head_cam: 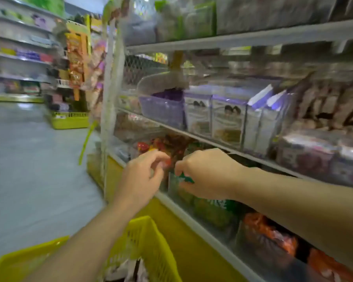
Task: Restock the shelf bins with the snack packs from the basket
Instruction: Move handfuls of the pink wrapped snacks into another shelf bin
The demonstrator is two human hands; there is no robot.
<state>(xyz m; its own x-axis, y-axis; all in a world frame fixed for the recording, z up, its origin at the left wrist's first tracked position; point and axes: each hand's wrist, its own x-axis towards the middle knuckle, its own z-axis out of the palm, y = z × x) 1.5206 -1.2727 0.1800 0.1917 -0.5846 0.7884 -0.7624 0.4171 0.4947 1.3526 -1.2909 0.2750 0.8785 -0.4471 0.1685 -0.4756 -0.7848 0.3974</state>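
The basket (149, 226) stood lowest and furthest left, under the left forearm and close against the yellow base (192, 253) of the shelf unit; some packs showed dimly inside it. The left hand (143, 176) was raised at the front of the lowest shelf (204, 237), fingers curled, fingertips at a red pack (168, 162); blur prevented confirming whether it gripped anything. Just beside it, to the right, the right hand (204, 174) pinched the top edge of a green snack pack (184, 179) between curled fingers and thumb. This pack lay directly below and ahead of both hands, at the bin (179, 193) behind the clear front wall, the right hand being the nearer. Its long axis could not be determined. The coming move was judged to be a short push down and inward into the bin. Orange packs (269, 231) filled the bins further right.
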